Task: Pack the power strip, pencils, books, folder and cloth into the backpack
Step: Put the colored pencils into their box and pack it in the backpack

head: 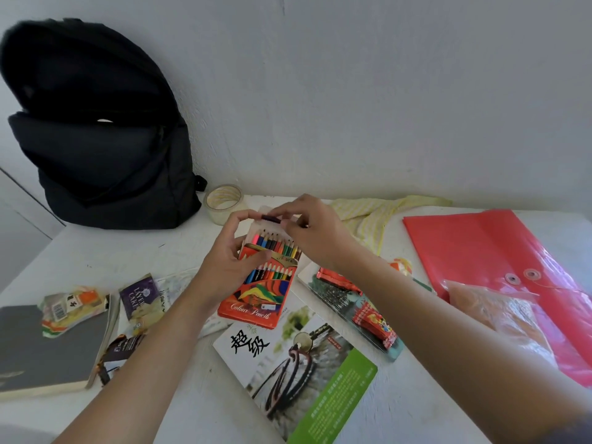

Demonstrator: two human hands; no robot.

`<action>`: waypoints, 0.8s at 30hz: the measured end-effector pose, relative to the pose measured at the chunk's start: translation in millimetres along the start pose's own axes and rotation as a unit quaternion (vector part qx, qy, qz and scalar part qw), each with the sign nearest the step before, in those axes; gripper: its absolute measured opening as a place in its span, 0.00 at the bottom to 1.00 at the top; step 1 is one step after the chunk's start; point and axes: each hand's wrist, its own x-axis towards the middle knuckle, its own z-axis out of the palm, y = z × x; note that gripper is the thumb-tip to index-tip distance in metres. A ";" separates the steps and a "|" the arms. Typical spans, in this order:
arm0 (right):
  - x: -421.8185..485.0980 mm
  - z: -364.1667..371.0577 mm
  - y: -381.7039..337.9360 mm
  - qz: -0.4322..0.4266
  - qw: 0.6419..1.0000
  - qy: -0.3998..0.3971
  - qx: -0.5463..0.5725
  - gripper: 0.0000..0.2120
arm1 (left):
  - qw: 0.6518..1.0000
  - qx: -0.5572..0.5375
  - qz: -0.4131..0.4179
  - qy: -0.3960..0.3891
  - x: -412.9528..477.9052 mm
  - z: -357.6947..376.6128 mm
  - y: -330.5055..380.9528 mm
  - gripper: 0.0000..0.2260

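Left hand [224, 261] grips the open colour pencil box [259, 299], fingers curled round its upper end. Right hand [315, 232] pinches a short dark purple pencil [271, 218] just above the row of tips. The black backpack [96, 139] stands far left against the wall, and the red folder [480, 251] lies to the right.

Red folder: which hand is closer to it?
Right. The right hand, pinching a purple pencil, is left of the red folder, apart; the left hand, holding the pencil box, is farther left.
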 end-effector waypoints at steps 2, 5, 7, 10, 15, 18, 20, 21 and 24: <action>3.9 -3.0 -0.3 -0.001 1.000 0.022 0.022 0.10 | 1.000 0.008 0.001 -0.006 -1.8 -0.1 0.9 0.21; 8.3 -4.1 0.4 0.012 0.994 0.029 0.102 0.04 | 1.000 0.028 -0.003 -0.007 -3.4 -0.7 1.8 0.21; 8.9 -1.8 0.2 0.027 0.989 0.018 0.141 0.08 | 0.999 0.047 0.002 -0.012 -4.6 0.0 2.2 0.21; 11.6 2.2 -2.5 0.065 0.979 0.021 0.194 0.19 | 0.997 0.071 0.009 -0.019 -6.3 1.7 1.5 0.21; 15.1 12.0 -6.8 0.059 0.971 0.053 0.227 0.29 | 0.998 0.060 0.018 -0.019 -6.6 3.2 0.7 0.24; 12.7 19.6 -5.2 0.009 0.989 0.042 0.139 0.21 | 0.999 0.030 0.024 0.007 -4.4 0.9 2.3 0.26; 10.7 23.7 -5.4 0.000 0.997 0.035 0.069 0.13 | 0.999 0.019 0.026 0.019 -3.3 -1.3 2.7 0.27; 10.6 25.2 -5.7 -0.002 0.998 0.034 0.061 0.08 | 0.999 0.013 0.026 0.020 -3.2 -2.7 3.1 0.27; 13.3 24.6 -7.3 -0.010 0.993 0.056 0.103 0.04 | 0.999 -0.001 0.027 0.022 -3.5 -6.8 4.6 0.27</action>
